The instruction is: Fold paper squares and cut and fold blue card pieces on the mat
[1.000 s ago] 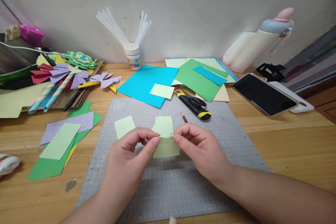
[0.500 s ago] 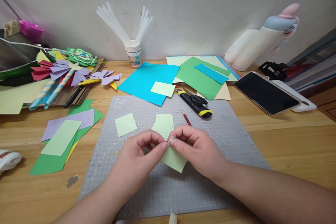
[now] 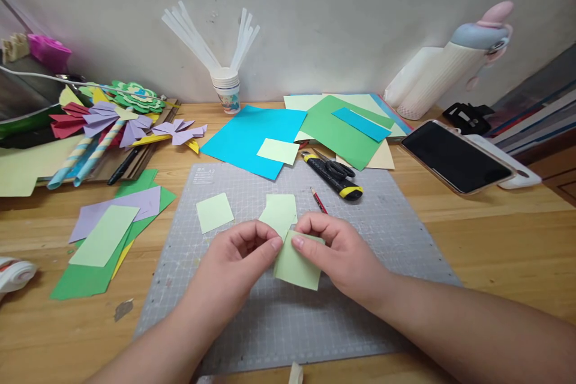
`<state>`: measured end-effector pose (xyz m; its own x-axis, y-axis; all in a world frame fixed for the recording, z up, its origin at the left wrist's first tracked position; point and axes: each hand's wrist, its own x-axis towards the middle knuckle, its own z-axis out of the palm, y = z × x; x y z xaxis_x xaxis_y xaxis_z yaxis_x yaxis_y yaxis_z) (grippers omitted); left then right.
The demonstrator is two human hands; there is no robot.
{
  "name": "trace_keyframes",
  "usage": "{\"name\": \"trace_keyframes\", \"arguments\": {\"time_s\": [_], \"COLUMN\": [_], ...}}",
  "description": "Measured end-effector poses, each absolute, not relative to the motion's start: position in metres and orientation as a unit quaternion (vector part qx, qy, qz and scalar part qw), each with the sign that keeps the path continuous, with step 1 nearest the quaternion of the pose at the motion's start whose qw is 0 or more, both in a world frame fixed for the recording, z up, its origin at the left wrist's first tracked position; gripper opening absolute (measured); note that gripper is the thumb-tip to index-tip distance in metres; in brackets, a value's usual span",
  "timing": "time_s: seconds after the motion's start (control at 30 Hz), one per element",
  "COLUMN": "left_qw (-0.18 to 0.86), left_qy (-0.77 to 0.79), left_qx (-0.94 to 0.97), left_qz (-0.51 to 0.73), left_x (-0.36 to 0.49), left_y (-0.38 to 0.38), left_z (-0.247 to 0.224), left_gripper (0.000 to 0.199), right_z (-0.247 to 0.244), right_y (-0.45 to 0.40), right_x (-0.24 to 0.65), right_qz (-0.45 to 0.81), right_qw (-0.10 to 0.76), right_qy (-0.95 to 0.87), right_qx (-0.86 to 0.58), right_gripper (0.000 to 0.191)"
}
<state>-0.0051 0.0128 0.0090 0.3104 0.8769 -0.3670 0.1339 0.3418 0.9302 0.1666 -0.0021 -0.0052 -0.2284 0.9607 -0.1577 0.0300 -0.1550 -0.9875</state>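
A small light green square of paper (image 3: 299, 269) is held up over the grey cutting mat (image 3: 252, 336). My right hand (image 3: 344, 252) pinches its upper edge, thumb on the face towards me and fingers behind. At the paper's upper left edge, my left hand (image 3: 247, 258) is closed with thumb and forefinger pressed together on it; the exact grip is partly hidden. Beyond my fingers lies another light green piece with angled edges (image 3: 278, 209), flat on the mat. A third light green square (image 3: 215, 213) rests to its left.
A red pencil (image 3: 318, 199), a black and yellow utility knife (image 3: 333, 177) and scissors (image 3: 339, 169) lie at the mat's far side. Behind are blue paper (image 3: 247, 132), green paper (image 3: 328, 126) and a paper cup (image 3: 228, 99) of white strips. A phone (image 3: 459, 156) sits right; paper scraps (image 3: 87, 276) left.
The held paper has turned, so its face shows more squarely and its lower corner has risen slightly. My hands' fingertips have moved a little apart. The view has shifted slightly.
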Motion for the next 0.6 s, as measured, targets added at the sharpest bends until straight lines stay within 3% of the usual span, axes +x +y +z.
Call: {"name": "trace_keyframes", "arguments": {"time_s": [0.33, 0.6], "left_qw": [0.686, 0.673], "left_qy": [0.446, 0.454], "left_qx": [0.492, 0.514], "left_qz": [0.298, 0.277], "left_x": [-0.0033, -0.0039], "left_y": [0.0102, 0.0100], "left_z": [0.0136, 0.0121], "left_gripper": [0.027, 0.028], "right_z": [-0.0085, -0.0035], "right_y": [-0.0018, -0.0026], "right_x": [0.1672, 0.1679], "right_qz": [0.694, 0.656], "right_qw": [0.388, 0.401], "right_qy": [-0.427, -0.457], "right_qx": [-0.432, -0.447], "right_gripper": [0.024, 0.023]}}
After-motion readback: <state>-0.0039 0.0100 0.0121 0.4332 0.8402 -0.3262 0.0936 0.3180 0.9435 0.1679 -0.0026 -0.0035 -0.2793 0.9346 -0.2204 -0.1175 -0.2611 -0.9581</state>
